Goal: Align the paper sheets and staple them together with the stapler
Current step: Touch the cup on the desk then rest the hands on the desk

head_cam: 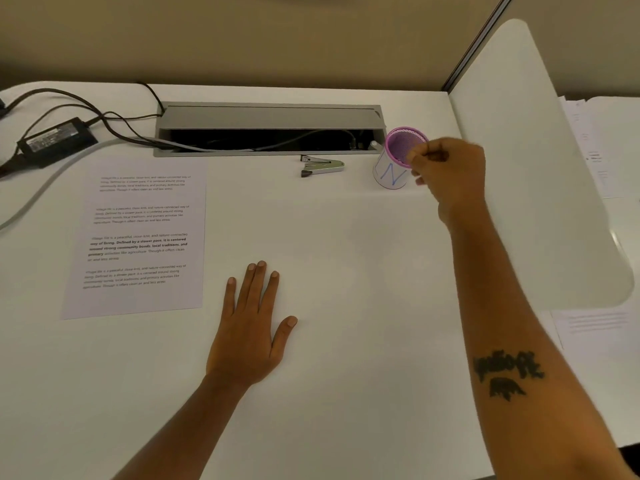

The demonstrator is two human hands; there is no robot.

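blue "N" on cup (391,173), "Village life" text on sheet (136,237)

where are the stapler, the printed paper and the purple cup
stapler (322,167): head view, on its metal top arm
printed paper (138,237): head view, middle of the sheet
purple cup (390,174): head view, on its white label

Purple mesh cup (398,157), power adapter (57,138), open cable tray (270,129), white desk (346,306)
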